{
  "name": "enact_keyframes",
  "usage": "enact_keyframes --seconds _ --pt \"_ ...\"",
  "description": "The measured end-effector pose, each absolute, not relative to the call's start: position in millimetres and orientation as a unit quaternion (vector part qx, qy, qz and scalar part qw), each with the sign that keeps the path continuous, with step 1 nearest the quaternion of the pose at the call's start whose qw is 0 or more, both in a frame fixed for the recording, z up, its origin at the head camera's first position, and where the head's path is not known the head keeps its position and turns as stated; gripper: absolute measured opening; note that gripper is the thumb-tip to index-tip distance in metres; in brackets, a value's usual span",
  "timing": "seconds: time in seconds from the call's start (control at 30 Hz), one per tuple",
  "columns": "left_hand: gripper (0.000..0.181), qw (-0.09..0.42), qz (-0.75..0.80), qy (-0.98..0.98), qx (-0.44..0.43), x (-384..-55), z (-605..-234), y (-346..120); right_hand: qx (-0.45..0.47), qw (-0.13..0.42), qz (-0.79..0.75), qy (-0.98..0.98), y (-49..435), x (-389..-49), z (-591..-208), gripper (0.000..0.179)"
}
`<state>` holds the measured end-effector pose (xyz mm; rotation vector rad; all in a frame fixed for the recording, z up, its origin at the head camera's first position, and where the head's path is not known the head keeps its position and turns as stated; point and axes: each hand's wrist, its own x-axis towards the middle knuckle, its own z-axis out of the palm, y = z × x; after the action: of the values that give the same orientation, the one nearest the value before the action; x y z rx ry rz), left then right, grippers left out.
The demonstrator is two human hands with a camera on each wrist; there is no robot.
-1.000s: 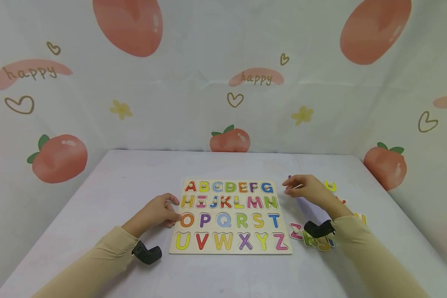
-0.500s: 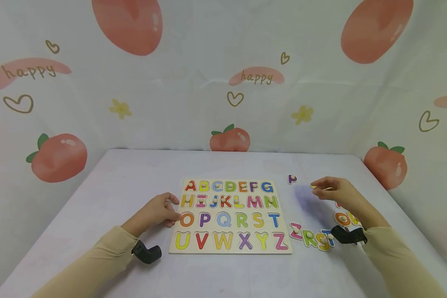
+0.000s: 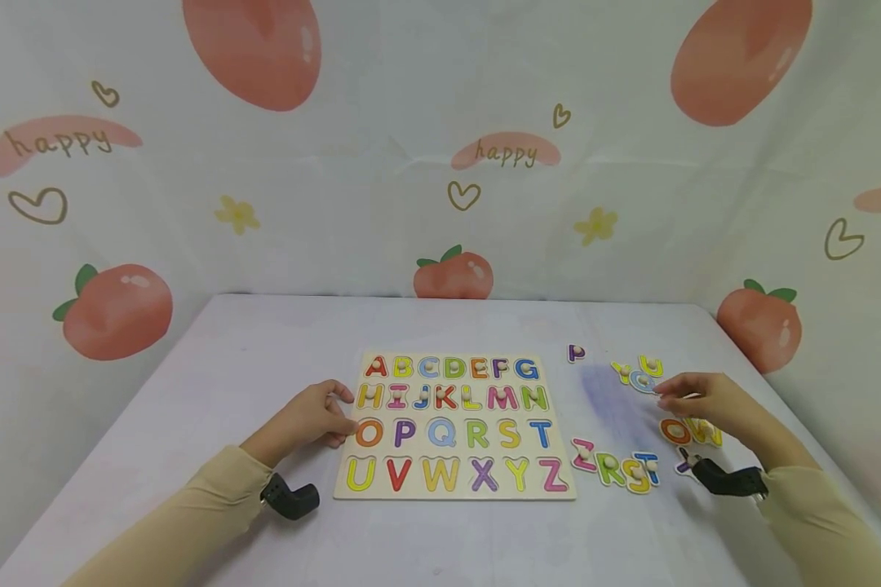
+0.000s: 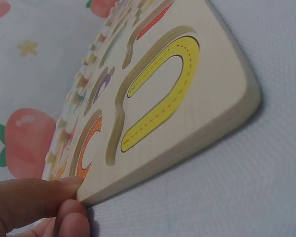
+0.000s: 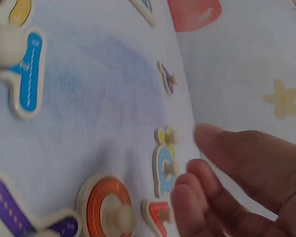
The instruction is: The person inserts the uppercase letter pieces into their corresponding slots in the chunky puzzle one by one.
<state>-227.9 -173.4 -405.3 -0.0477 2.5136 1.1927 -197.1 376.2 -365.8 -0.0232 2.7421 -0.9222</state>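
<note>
A wooden alphabet puzzle board (image 3: 457,495) lies flat in the head view; knobbed letters fill its upper two rows, while the lower two rows show bare recesses. My left hand (image 3: 319,414) pinches the board's left edge, with the thumb on top beside the orange O recess (image 4: 90,153). My right hand (image 3: 712,403) hovers over loose letters, thumb and fingers apart and nothing between them. Nearest to it are the light-blue letter Q (image 3: 642,381), yellow Y (image 3: 621,372) and yellow U (image 3: 650,366). A red letter V (image 5: 157,217) shows below the fingers in the right wrist view.
Right of the board lie the letters Z (image 3: 584,455), R (image 3: 609,470), S (image 3: 637,481) and T (image 3: 649,465). Farther right are O (image 3: 675,432), W (image 3: 708,434) and a partly hidden purple letter (image 3: 683,465). The letter P (image 3: 576,353) lies toward the back.
My right hand has moved rightward and a little nearer, from beside the letter P to over the right-hand letters, uncovering P, Y, Q and U. The left hand stays on the board.
</note>
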Motion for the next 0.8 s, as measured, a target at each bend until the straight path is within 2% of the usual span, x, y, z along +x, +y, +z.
enact_keyframes --seconds 0.2,0.4,0.8 --pt "0.048 0.178 0.421 0.889 -0.022 -228.2 -405.0 -172.7 0.018 0.17 -0.303 0.938 387.0 -195.6 -371.1 0.035" --pt "0.048 0.179 0.425 0.887 -0.024 -228.5 -405.8 -172.7 0.019 0.177 -0.305 0.936 389.4 -192.8 -376.0 0.025" --pt "0.048 0.181 0.424 0.887 -0.019 -227.7 -404.6 -172.5 0.013 0.178 -0.289 0.94 391.7 -194.2 -384.3 0.022"
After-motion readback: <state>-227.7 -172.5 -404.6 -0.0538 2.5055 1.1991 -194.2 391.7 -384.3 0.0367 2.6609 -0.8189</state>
